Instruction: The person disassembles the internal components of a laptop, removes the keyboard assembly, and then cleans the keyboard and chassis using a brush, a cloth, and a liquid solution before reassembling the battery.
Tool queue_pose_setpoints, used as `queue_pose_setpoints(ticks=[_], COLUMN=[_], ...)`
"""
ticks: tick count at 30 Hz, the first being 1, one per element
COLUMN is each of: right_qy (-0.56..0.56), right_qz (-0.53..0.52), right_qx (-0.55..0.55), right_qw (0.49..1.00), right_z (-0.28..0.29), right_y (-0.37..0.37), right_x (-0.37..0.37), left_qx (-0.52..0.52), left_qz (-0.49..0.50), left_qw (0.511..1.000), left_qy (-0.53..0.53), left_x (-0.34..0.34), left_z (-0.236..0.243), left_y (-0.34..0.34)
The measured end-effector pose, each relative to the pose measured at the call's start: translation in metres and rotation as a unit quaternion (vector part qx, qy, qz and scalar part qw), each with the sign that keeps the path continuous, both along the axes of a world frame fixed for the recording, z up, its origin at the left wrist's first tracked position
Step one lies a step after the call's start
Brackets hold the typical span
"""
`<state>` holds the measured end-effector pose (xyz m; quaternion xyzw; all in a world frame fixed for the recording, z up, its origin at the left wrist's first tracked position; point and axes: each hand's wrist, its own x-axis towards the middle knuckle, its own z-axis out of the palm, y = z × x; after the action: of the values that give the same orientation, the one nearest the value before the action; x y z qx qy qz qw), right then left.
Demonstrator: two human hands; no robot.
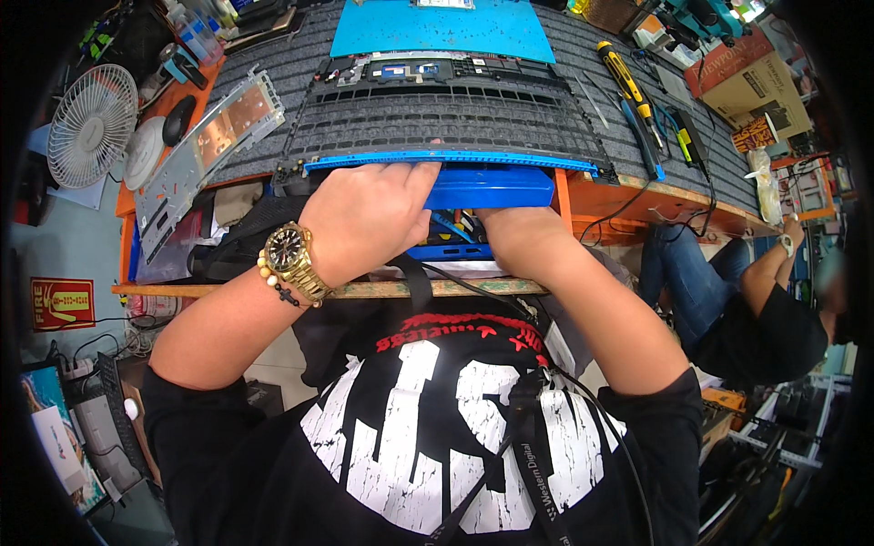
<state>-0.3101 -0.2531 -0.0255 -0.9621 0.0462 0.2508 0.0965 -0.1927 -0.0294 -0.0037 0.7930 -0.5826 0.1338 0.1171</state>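
My left hand (373, 211), with a gold watch (289, 249) on its wrist, is closed at the left end of a blue plastic box (496, 187). Its bent fingers also lie against the long blue strip (528, 164) along the bench edge. Below the blue box my right hand (521, 235) reaches into the open drawer; its fingers are hidden. Between my hands, small tools show over a blue tray (446, 251) in the drawer. Above them a dark laptop keyboard frame (446, 114) lies on the bench.
A bare metal laptop panel (214, 164) leans at the left, beside a white fan (94, 113). A blue mat (442, 32) lies behind the frame. Yellow screwdriver (623, 77), tweezers and cables lie on the right, near a cardboard box (751, 80). Another person (756, 300) sits at the right.
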Motion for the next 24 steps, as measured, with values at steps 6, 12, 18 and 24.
queue_pose_setpoints(ticks=[6,12,18,24], right_qy=[-0.08,-0.023,0.023,-0.098], right_qz=[-0.016,0.019,0.013,0.026], right_qx=[-0.114,-0.062,0.064,0.081], right_qw=[0.99,0.998,0.998,0.992], right_z=[-0.027,-0.032,-0.008,0.055], right_y=[-0.005,-0.013,-0.022,-0.029], right_x=[0.003,0.001,-0.011,-0.047], left_qx=[-0.022,-0.025,-0.022,0.017], left_qz=[-0.009,-0.005,-0.008,0.01], left_qw=[1.0,1.0,1.0,1.0], left_qy=[0.0,0.009,0.007,0.009], left_x=[0.0,0.001,0.002,0.002], left_z=[0.003,0.005,0.003,0.002], left_y=[0.0,0.0,0.001,0.001])
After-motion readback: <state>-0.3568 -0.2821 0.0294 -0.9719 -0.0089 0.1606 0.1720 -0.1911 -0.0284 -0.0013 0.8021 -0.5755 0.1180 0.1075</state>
